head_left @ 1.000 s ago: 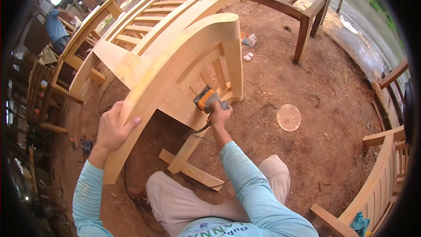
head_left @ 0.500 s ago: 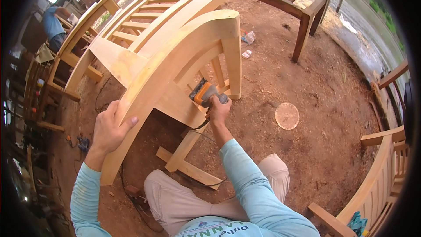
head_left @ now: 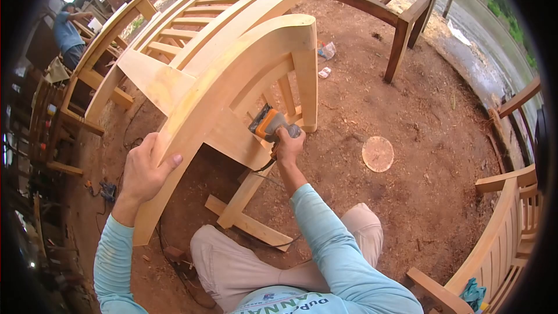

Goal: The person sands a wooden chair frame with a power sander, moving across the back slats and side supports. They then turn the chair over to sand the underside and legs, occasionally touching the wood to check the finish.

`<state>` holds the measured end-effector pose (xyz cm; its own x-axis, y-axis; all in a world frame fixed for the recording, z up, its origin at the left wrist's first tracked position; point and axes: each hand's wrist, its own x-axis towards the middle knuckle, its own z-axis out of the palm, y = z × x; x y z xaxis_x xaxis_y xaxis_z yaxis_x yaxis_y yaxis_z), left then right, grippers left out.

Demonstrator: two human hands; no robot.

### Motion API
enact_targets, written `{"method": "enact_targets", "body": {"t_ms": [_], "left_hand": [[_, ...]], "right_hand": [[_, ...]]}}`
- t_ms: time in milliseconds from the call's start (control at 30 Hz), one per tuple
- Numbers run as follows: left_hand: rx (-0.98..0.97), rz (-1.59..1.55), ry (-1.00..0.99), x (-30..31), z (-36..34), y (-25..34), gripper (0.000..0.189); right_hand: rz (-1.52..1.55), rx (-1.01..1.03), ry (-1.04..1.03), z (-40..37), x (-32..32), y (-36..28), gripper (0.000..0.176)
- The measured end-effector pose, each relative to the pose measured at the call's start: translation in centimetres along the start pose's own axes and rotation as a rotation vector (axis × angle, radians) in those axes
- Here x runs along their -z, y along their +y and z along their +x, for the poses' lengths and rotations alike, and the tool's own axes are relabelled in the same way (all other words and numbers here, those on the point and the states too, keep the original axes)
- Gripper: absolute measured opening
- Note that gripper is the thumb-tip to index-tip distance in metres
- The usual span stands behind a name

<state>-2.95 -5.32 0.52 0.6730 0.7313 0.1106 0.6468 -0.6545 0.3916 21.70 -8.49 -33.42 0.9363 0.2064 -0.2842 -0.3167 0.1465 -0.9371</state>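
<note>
A pale wooden bench (head_left: 232,64) lies tipped over in front of me, its curved, slatted end facing right. My left hand (head_left: 145,168) is closed round the edge of the wide curved board at the lower left, thumb on its near face. In my right hand (head_left: 289,146) is an orange and grey power sander (head_left: 271,124), gripped at its dark rear end. The sander's pad faces the slatted part of the bench end; whether it touches the wood I cannot tell. A dark cord hangs below it.
A dark wooden frame (head_left: 401,20) stands at the upper right, another slatted bench (head_left: 500,244) at the lower right. A round wooden disc (head_left: 378,154) lies on the dirt. Another person (head_left: 71,34) stands far left. A blue tool (head_left: 107,191) and cords lie on the ground.
The view has shifted slightly. The sander and my right hand stay almost in place, and my left hand keeps its hold. The other person at the far left has straightened, with the head now showing.
</note>
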Motion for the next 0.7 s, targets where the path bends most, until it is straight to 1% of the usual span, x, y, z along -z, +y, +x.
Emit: {"method": "enact_targets", "body": {"t_ms": [33,100,167,233,267,367,400,467,500,600,700], "left_hand": [[-0.005,0.003,0.002,0.0,0.0,-0.1,0.043],[-0.01,-0.006,0.007,-0.1,0.0,-0.2,0.043],[-0.009,-0.007,0.01,-0.1,0.0,-0.2,0.043],[-0.001,-0.006,0.005,-0.2,0.0,-0.3,0.042],[0.001,-0.004,0.007,-0.3,0.0,-0.3,0.042],[0.007,0.002,0.013,-0.3,0.0,-0.1,0.042],[0.012,0.006,0.01,-0.2,0.0,0.0,0.042],[0.021,0.012,0.0,-0.2,0.0,0.1,0.043],[0.024,0.014,-0.004,-0.1,0.0,0.2,0.043],[0.011,0.022,0.005,0.0,0.1,0.3,0.044],[0.015,0.029,0.007,-0.3,0.1,0.1,0.045]], "right_hand": [[0.051,-0.088,-0.023,-0.3,0.5,-0.5,0.068],[0.094,-0.188,-0.037,-0.4,1.0,-0.5,0.068],[0.072,-0.21,-0.019,-0.1,1.0,0.2,0.068],[0.061,-0.218,-0.04,-1.4,1.0,-3.2,0.068],[0.054,-0.221,-0.048,-1.8,0.9,-4.4,0.068],[0.042,-0.083,-0.032,-0.5,-0.7,-1.7,0.068],[0.021,-0.167,-0.089,-1.9,-0.1,-5.4,0.068],[-0.003,-0.16,-0.097,-3.5,0.5,-9.4,0.068],[-0.012,-0.157,-0.101,-3.7,0.5,-10.2,0.067],[-0.033,-0.033,-0.038,-3.0,-0.5,-8.7,0.066],[-0.02,-0.074,-0.029,-3.4,-0.2,-8.8,0.062]]}}
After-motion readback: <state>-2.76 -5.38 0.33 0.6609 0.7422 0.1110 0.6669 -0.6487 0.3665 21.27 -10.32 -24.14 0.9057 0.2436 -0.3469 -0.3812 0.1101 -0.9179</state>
